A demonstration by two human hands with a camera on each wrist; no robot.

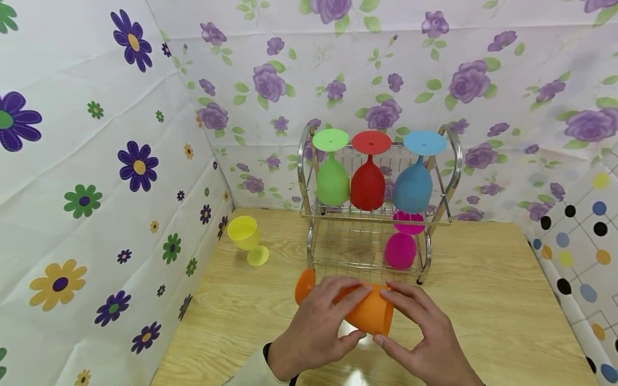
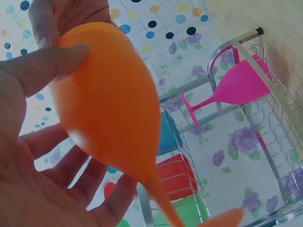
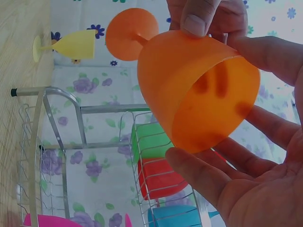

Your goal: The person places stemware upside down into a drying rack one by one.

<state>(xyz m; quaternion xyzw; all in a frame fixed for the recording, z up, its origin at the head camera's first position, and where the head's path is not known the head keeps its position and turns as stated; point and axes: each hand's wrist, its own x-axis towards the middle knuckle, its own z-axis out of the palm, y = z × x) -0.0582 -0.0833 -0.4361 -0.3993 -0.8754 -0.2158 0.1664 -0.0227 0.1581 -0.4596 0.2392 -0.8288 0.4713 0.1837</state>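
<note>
Both hands hold an orange plastic goblet (image 1: 370, 312) sideways in front of the rack, its foot to the left and its mouth to the right. My left hand (image 1: 321, 324) grips the bowl between thumb and fingers, near the stem side. Around the rim, the fingertips and thumb of my right hand (image 1: 422, 327) hold the mouth end. The right wrist view looks into the goblet's hollow bowl (image 3: 208, 104), where finger shadows show through the wall. In the left wrist view the bowl (image 2: 109, 99) tapers to its stem at lower right.
A two-tier metal rack (image 1: 376, 217) stands behind the hands. Upside down on its upper tier are green (image 1: 332, 181), red (image 1: 368, 185) and blue (image 1: 413, 185) goblets. A pink goblet (image 1: 401, 251) is on the lower tier at right. A yellow goblet (image 1: 243, 233) stands upright left of the rack.
</note>
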